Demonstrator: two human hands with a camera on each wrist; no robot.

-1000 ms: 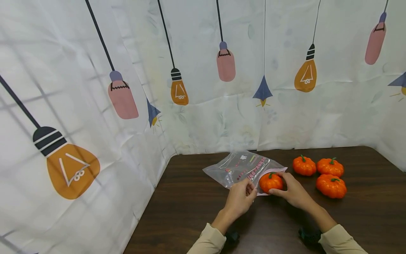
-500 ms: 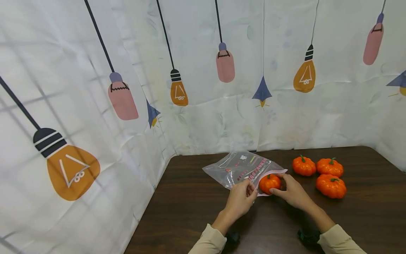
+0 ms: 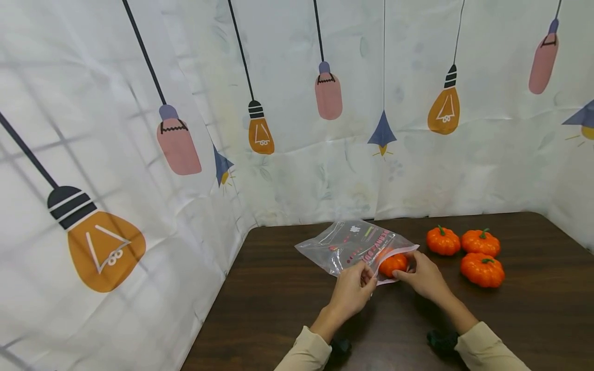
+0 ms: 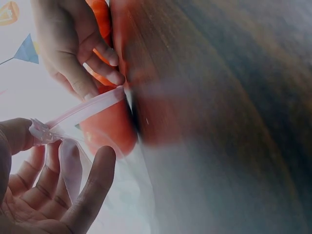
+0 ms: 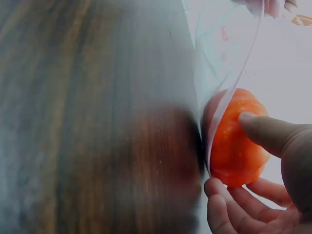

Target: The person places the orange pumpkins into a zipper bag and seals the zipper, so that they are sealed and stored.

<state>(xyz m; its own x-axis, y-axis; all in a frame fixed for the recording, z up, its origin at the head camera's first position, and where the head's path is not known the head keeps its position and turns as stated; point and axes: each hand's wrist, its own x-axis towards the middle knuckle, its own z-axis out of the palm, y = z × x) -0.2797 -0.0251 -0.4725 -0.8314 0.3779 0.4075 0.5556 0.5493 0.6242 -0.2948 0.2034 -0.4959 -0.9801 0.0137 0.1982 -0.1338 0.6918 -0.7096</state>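
A clear plastic zip bag (image 3: 345, 246) with pink and red print lies on the table, its pink-edged mouth toward the right. My left hand (image 3: 353, 288) pinches the near edge of that mouth; the left wrist view shows the pink zip strip (image 4: 92, 108) between thumb and fingers. A small orange toy pumpkin (image 3: 391, 265) is partly inside the mouth, its left part showing through the film. My right hand (image 3: 426, 278) holds it from the right, the thumb (image 5: 265, 131) against its outer face and the fingers curled under it in the right wrist view.
Three more orange pumpkins, one at the back left (image 3: 443, 240), one at the back right (image 3: 481, 242) and one in front (image 3: 482, 270), stand right of the bag. The dark wooden table (image 3: 260, 309) meets a white curtain (image 3: 297, 185) printed with lamps at its back and left.
The pumpkin has moved left, deeper into the bag's mouth, with my right hand following. My left hand keeps its pinch on the bag's edge.
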